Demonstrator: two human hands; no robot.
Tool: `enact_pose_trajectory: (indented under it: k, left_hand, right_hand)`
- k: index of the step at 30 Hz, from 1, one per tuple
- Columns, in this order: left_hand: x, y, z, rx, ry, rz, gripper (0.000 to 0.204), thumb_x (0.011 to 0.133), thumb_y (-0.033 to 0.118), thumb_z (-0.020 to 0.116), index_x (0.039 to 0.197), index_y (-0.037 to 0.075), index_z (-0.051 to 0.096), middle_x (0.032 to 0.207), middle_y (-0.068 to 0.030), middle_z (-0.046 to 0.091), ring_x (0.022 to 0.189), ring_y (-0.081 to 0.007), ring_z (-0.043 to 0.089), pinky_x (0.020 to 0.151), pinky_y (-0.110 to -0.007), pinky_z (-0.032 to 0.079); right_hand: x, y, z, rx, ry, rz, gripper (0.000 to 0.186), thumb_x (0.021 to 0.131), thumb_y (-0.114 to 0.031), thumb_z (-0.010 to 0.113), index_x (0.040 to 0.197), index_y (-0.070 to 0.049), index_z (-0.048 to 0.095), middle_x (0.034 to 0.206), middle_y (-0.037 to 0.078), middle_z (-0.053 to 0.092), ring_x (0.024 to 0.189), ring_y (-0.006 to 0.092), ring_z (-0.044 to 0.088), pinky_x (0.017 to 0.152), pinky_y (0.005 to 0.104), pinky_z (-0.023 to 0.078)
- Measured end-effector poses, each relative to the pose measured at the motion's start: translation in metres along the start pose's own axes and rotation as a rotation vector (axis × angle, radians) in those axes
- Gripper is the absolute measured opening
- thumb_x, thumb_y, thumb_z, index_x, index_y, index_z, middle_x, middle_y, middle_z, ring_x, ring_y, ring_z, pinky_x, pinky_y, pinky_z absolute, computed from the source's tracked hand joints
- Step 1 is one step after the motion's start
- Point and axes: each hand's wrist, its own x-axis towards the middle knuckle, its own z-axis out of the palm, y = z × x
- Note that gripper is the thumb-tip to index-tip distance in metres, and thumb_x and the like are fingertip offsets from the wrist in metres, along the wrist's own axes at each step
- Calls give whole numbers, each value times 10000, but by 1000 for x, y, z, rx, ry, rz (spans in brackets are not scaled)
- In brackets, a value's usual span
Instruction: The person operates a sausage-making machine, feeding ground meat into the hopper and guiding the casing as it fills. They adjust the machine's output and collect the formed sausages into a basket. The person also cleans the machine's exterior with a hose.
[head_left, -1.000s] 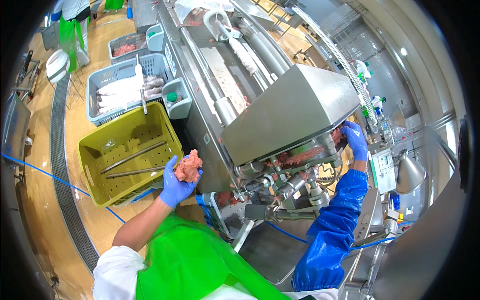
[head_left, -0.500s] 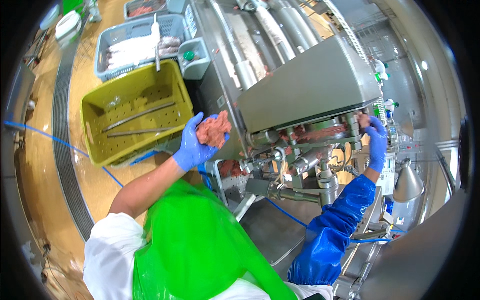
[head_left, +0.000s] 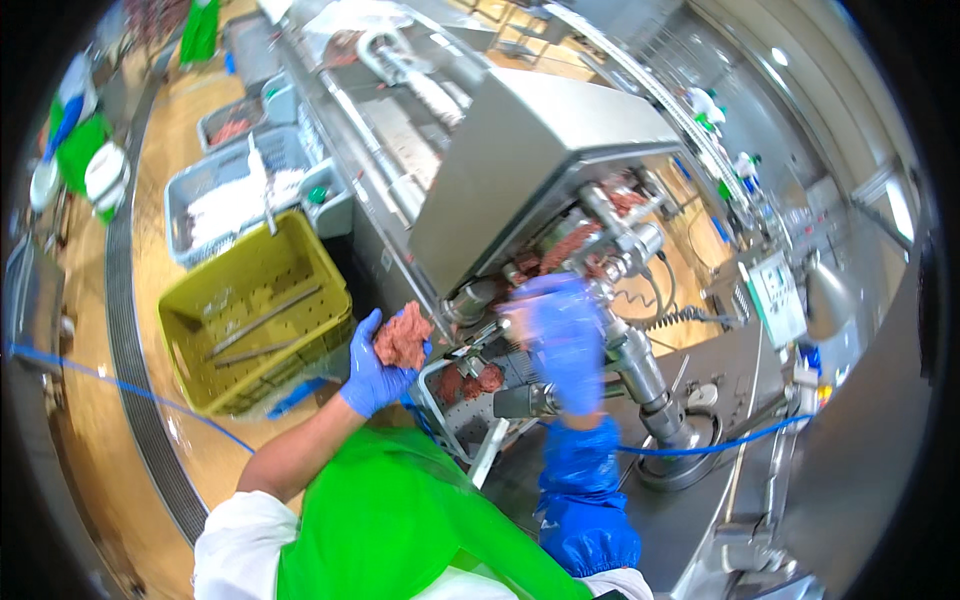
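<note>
My gloved left hand (head_left: 372,380) is cupped round a lump of pink ground meat (head_left: 403,337), held beside the olive perforated crate. My right hand (head_left: 565,345), also in a blue glove, is smeared by motion. It hangs in front of the open lower end of a steel machine (head_left: 545,150), and its fingers cannot be made out. Scraps of ground meat (head_left: 570,245) cling to the metal fittings behind that hand. Under the machine's near end, a grey perforated bin (head_left: 447,420) contains more ground meat (head_left: 487,378).
At left stands the olive crate (head_left: 185,370) with two metal rods (head_left: 265,320) inside. Beyond it are a light-blue basket (head_left: 180,235) of pale items and a smaller bin of meat. A steel pipe stand (head_left: 645,375) rises right of my hand. Co-workers are farther off.
My right hand has come left and nearer, from the machine's far side to its front. My left hand still holds the meat, slightly lower. The view has shifted, showing more of the far room.
</note>
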Motion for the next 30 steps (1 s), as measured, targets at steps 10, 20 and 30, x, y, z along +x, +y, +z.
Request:
enact_pose_trajectory:
  k: [10, 20, 30]
  left_hand:
    - [11, -45, 30, 213, -30, -208, 621, 801, 472, 504, 1268, 68, 431, 1214, -144, 519, 1059, -312, 539, 933, -463, 432]
    - [-19, -7, -7, -72, -124, -59, 403, 828, 451, 525, 1072, 136, 583, 1088, -126, 589, 986, -294, 584, 756, -422, 530]
    - [-133, 25, -142, -149, 115, 351, 420, 852, 388, 523, 1161, 103, 527, 1134, -99, 579, 1053, -264, 551, 898, -397, 460]
  right_hand:
    - [-59, 10, 48, -138, -256, 82, 748, 686, -332, 731, 1311, -77, 410, 1384, 284, 256, 1235, 415, 341, 1004, 452, 295]
    - [-170, 76, 66, 398, 225, 834, 162, 861, -58, 524, 983, 29, 584, 929, 95, 603, 872, 158, 560, 801, 301, 452]
    - [-151, 216, 4, -272, -234, 551, 397, 831, -277, 506, 1107, 6, 535, 1131, 238, 533, 1054, 377, 494, 933, 442, 367]
